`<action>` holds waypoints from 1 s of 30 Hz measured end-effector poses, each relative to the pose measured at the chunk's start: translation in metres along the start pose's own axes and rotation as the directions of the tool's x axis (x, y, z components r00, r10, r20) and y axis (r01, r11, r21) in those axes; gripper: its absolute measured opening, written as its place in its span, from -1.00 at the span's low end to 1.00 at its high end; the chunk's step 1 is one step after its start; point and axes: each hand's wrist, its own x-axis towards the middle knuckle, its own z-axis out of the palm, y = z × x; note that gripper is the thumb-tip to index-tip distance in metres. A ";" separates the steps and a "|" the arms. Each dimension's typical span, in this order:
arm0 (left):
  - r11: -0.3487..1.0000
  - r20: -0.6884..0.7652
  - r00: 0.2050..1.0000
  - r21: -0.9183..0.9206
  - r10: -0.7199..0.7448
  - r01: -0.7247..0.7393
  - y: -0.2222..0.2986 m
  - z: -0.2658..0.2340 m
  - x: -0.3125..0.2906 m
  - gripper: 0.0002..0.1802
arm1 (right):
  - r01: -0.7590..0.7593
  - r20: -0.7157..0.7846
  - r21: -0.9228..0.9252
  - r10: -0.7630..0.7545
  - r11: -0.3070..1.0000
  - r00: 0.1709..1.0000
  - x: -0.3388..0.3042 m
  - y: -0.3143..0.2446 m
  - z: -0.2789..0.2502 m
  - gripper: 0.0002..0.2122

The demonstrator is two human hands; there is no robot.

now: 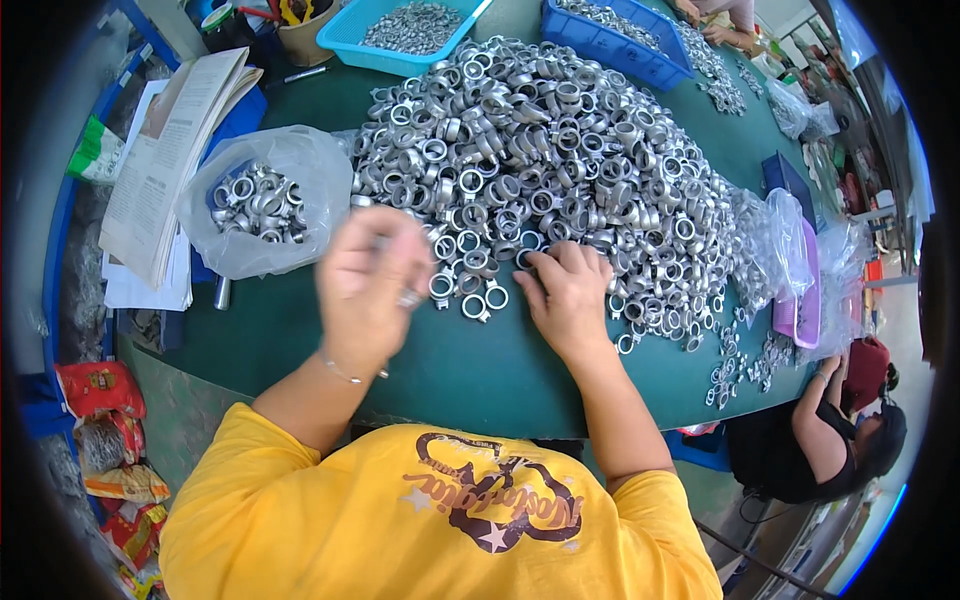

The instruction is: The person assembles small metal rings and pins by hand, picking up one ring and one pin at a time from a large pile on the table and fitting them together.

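A large heap of silvery metal rings (560,130), each with a small lug, covers the middle of the green table. My left hand (372,290), smeared by motion, is raised between the heap and a clear plastic bag (325,190). Its fingers are curled, and bits of grey metal show between them, so it appears to hold rings. At the heap's front edge, my right hand (572,300) has its thumb and forefinger on a metal ring (524,258); the other fingers bend over neighbouring rings. More loose rings (470,275) lie flat between my two hands. The open bag contains several similar rings (262,205).
Behind the heap stand a light-blue basket (345,40) and a blue crate (630,50), both holding small metal parts. Papers (165,170) lean at the left. Toward the right are a pink tray (806,290), plastic bags and a seated person (820,430). Another person's hands (725,35) work at the far side.
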 end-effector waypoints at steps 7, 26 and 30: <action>0.588 -0.116 0.812 0.748 0.572 -0.307 0.049 -0.071 0.051 -0.87 | 0.006 -0.001 0.049 -0.006 0.999 1.000 0.000 -0.004 -0.003 -0.90; 0.690 0.367 0.689 -0.154 -0.625 0.708 -0.047 0.007 -0.020 -0.85 | -0.122 0.052 0.948 0.233 0.295 0.971 -0.028 -0.021 -0.014 -0.50; 0.832 0.370 0.781 -0.036 -0.503 0.553 -0.051 0.006 -0.022 -0.90 | -0.133 0.080 0.967 0.236 0.217 0.968 -0.031 -0.020 -0.008 -0.51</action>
